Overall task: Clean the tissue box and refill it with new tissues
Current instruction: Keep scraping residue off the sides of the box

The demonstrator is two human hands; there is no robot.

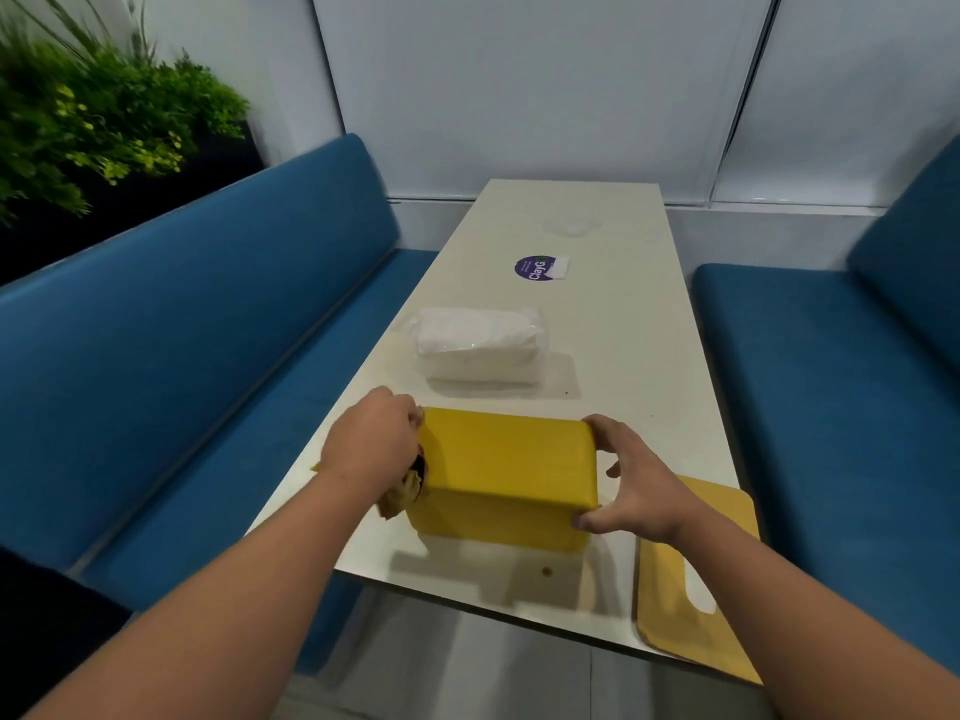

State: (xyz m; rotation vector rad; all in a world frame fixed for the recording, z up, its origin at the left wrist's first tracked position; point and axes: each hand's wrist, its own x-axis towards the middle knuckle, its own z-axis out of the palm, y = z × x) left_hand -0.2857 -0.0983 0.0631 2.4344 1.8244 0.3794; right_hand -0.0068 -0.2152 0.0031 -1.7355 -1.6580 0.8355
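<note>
While the yellow box (pixel 506 478) sits near the front edge of the white table (pixel 649 366), both hands are on it. The left hand (pixel 371 444) is at the box's left end, fingers curled round a crumpled brownish cloth (pixel 400 498) that it presses against that end; a dark opening shows just beside the fingers. The right hand (pixel 631 491) grips the right end, fingers over the top corner and thumb at the lower front corner.

Just beyond the box lies a pack of white tissues (pixel 478 350) in clear wrap, apart from the box. Farther along the table is a round purple sticker (pixel 535 270) with a small white slip (pixel 558 266) touching its right side, and near the far end a faint clear wrapper (pixel 569 220), too blurred to tell more. To the right of the box, under the right wrist, a flat yellow lid (pixel 696 579) with a slot lies at the table's front corner, overhanging the edge.

Blue benches (pixel 208 356) flank the table on both sides, and green plants (pixel 88 116) stand behind the left one.
</note>
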